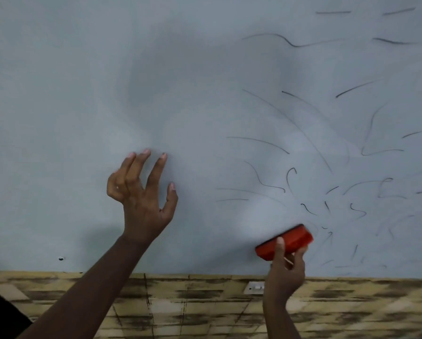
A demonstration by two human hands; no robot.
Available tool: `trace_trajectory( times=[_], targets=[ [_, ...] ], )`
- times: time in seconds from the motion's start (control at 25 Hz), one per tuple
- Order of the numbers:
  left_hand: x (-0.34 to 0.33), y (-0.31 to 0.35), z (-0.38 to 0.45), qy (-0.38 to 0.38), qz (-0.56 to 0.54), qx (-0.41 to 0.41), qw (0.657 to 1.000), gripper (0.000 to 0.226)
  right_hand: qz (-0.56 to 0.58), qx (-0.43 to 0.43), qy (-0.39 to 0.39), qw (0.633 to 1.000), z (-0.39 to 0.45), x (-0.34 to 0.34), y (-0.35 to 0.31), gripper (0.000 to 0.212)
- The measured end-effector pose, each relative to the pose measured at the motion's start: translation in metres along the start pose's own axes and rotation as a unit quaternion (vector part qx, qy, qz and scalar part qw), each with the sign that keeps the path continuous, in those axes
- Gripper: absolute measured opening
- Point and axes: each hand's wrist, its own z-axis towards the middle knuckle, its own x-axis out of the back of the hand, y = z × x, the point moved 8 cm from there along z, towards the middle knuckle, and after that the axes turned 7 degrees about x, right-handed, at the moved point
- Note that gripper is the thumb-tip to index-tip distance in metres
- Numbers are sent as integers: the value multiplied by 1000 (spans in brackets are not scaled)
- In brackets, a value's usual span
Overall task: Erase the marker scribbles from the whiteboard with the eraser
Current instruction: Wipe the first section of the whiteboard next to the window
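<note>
A grey-white whiteboard (107,81) fills most of the view. Thin black marker scribbles (303,123) cover its right half; the left half shows only faint smears. My right hand (286,267) grips a red eraser (292,239) from below, thumb over its front, and holds it tilted against the board near the lower edge, among the low scribbles. My left hand (142,194) is raised with fingers spread, and its fingertips touch the board left of the scribbles.
Below the board's bottom edge runs a wall of tan, dark-streaked tiles (205,309). A white wall switch (254,287) sits just under the edge beside my right wrist. A small screw (61,258) marks the board's lower left.
</note>
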Motion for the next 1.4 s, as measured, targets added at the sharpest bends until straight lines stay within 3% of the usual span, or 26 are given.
trace_trajectory(
  times=[0.08, 0.16, 0.2, 0.28, 0.36, 0.48, 0.56, 0.72, 0.88, 1.04, 1.24, 1.4],
  targets=[
    [-2, 0, 6, 12, 10, -11, 1000, 52, 137, -228, 33, 964, -2, -2, 50, 56],
    [-7, 2, 7, 29, 25, -5, 999, 51, 226, -410, 12, 883, -29, -12, 91, 52],
    [-9, 4, 7, 36, 32, -4, 999, 52, 237, -450, 0, 861, -39, -12, 103, 50],
    [-12, 4, 4, 46, 49, -13, 998, 55, 219, -464, -21, 858, -44, -11, 106, 49],
    [-14, 3, -1, 49, 56, -28, 997, 57, 206, -404, -19, 891, -30, -10, 80, 50],
    [-15, 2, -5, 55, 59, -45, 996, 64, 119, -136, 39, 983, 1, 0, -6, 60],
    [-16, 2, -6, 57, 56, -41, 996, 66, 61, 12, 28, 998, 0, -7, -66, 67],
    [-17, 2, -8, 60, 46, -40, 996, 64, -26, 224, -70, 972, -40, -41, -132, 76],
    [-17, 2, -8, 58, 43, -38, 997, 65, -196, 428, -166, 867, -94, -75, -137, 76],
    [-17, 1, -9, 50, 47, -51, 996, 65, -239, 494, -177, 817, -98, -78, -155, 79],
    [-16, -1, -10, 51, 53, -60, 995, 67, -144, 444, -85, 880, -37, -51, -231, 74],
    [-15, 1, -10, 54, 55, -67, 995, 67, -87, 410, -86, 904, -12, -45, -264, 77]
  ],
)
